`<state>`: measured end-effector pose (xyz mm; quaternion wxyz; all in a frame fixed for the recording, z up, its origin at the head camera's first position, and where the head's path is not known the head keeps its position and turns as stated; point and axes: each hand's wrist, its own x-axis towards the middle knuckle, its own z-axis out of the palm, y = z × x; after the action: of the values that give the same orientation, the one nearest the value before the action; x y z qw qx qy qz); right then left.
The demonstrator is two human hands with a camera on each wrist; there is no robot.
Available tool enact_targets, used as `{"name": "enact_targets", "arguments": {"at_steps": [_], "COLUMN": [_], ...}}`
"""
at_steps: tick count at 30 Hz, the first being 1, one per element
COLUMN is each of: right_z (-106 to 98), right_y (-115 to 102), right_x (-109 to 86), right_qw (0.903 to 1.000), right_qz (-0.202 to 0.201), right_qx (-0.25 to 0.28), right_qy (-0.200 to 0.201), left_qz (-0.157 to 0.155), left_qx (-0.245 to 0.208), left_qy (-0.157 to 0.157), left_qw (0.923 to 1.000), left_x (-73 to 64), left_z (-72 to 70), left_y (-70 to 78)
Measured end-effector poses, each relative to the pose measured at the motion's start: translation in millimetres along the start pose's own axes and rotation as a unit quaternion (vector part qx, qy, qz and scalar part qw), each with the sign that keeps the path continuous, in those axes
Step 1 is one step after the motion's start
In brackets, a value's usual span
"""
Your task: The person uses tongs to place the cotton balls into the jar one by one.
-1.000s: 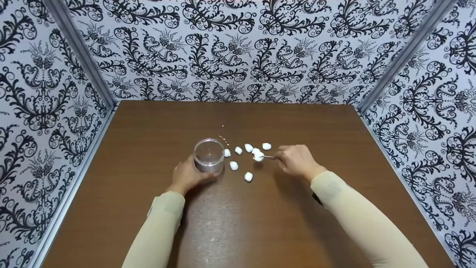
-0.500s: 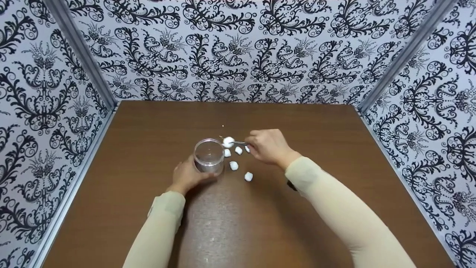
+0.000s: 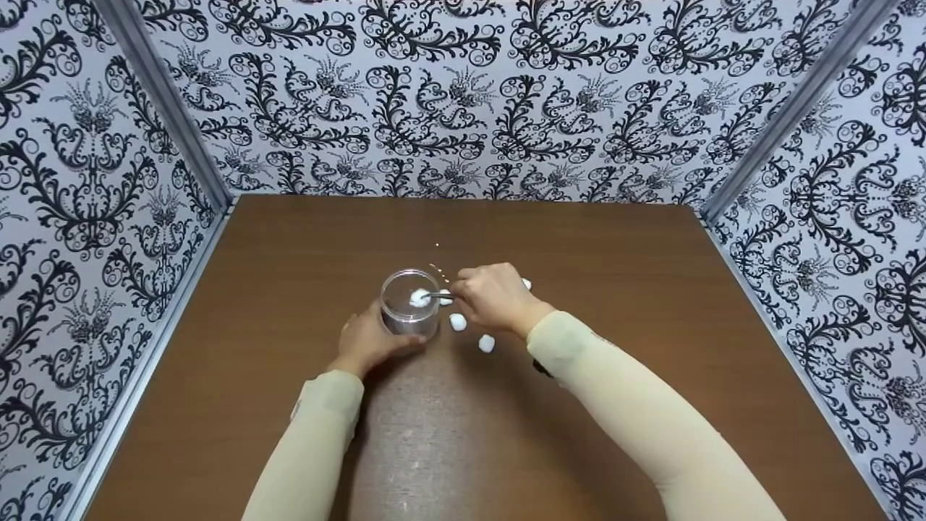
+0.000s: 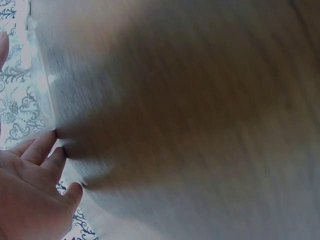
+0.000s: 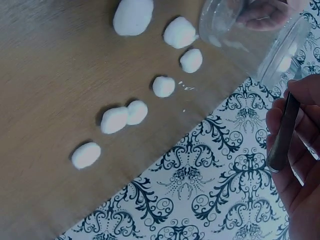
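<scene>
My left hand [image 3: 369,340] grips a clear, round plastic jar [image 3: 409,319] on the table, thumb across its near side. In the left wrist view the fingertips [image 4: 54,134] lie against the jar's see-through edge. My right hand [image 3: 493,291] pinches a slim metal utensil [image 5: 281,137] with a flat, widening handle like cutlery. At its far end is a white cotton ball [image 3: 419,297], which overlaps the jar's mouth in the head view; the utensil's head is hidden there. More cotton balls [image 3: 458,322] lie right of the jar, some hidden behind the right hand.
The brown wooden table [image 3: 289,246] ends at a patterned back wall [image 3: 463,94], with patterned side walls and grey corner posts [image 3: 155,101]. Small pale crumbs [image 3: 439,270] lie just beyond the jar. In the right wrist view several cotton balls [image 5: 164,87] stretch out in a loose row.
My right hand has moved left, carrying a cotton ball on the utensil from the group on the table to the jar's mouth. The left hand and jar have stayed in place.
</scene>
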<state>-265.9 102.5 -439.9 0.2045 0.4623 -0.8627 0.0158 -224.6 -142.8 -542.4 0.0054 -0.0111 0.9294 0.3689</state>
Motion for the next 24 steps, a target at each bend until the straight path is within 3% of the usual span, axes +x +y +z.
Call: {"name": "enact_targets", "arguments": {"at_steps": [11,24], "right_z": [-9.6,-8.2], "right_y": [17.2,54.7], "right_x": [-18.0,-96.8], "right_qw": [0.9999,0.9993], "right_qz": [0.0,0.028], "right_qx": [0.012,0.018], "right_qy": [0.007,-0.014], "left_qz": [-0.001,0.002], "left_qx": [0.007,0.012], "left_qy": [0.001,0.004], "left_qw": [1.0,0.9999], "left_x": [1.1,-0.4], "left_z": [0.2,-0.4], "left_y": [-0.1,2.2]}}
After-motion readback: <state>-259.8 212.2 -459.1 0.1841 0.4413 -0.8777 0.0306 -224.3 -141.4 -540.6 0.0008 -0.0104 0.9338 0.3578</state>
